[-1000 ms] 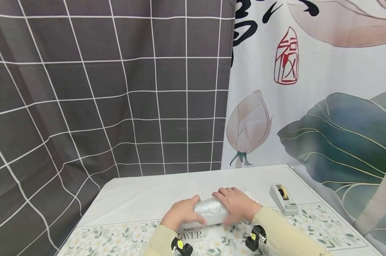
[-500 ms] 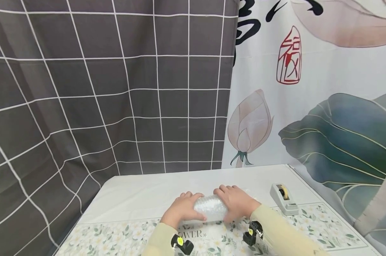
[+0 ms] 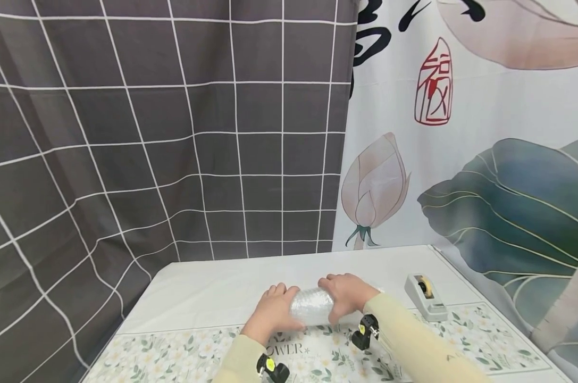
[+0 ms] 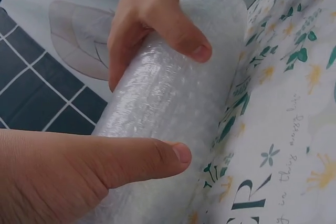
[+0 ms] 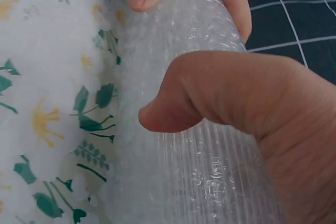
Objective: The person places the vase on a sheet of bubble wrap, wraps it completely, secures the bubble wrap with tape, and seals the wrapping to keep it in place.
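Note:
A roll of bubble wrap (image 3: 312, 306), clear and shiny, lies crosswise on the table between my two hands. My left hand (image 3: 273, 313) grips its left part, with the thumb on the near side and the fingers over the far side. Further right along the same roll, my right hand (image 3: 347, 296) holds it in a similar way. Up close in the left wrist view, the bubble wrap (image 4: 168, 98) looks like a thick cylinder with my left thumb (image 4: 152, 161) lying across it. The right wrist view has my bent right thumb (image 5: 173, 103) pressing the wrap. Most fingertips are hidden behind the roll.
A white tape dispenser (image 3: 426, 298) with yellowish tape stands to the right of my right hand. The table has a white cloth (image 3: 212, 287) with a floral printed band (image 3: 174, 351). A dark grid curtain and a lotus-print curtain hang behind.
Both hands and the roll have shifted slightly away from me. My right hand has moved a little left, closer to the left hand, and both hands still hold the bubble wrap.

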The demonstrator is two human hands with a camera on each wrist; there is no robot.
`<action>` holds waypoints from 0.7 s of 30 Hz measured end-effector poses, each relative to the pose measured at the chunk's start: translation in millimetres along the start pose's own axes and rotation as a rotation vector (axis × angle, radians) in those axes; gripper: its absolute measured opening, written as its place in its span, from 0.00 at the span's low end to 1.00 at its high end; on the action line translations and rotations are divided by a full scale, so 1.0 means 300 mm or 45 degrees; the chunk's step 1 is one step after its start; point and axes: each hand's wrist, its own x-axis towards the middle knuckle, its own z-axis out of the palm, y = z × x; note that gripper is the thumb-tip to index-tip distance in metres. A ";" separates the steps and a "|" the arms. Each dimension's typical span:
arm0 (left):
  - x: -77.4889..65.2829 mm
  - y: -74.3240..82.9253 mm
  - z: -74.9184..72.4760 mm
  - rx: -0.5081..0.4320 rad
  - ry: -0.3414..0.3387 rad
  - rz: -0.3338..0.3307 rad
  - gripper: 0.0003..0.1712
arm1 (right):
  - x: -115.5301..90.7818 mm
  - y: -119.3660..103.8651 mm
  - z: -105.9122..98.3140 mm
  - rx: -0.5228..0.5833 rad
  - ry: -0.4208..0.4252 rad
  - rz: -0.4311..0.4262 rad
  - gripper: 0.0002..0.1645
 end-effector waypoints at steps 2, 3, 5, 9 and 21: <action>0.002 -0.005 0.005 0.014 0.008 0.002 0.52 | 0.010 0.004 -0.002 0.058 -0.037 0.030 0.40; 0.003 -0.007 0.007 0.021 0.011 0.003 0.51 | 0.015 0.005 -0.004 0.081 -0.059 0.047 0.39; 0.006 -0.012 0.012 0.038 0.019 0.005 0.51 | 0.025 0.007 -0.006 0.120 -0.100 0.080 0.38; 0.009 -0.015 0.018 0.056 0.031 0.000 0.51 | 0.045 0.011 -0.002 0.204 -0.171 0.156 0.35; 0.016 -0.032 0.031 0.055 0.093 0.034 0.55 | 0.049 0.026 0.002 0.359 -0.229 0.261 0.41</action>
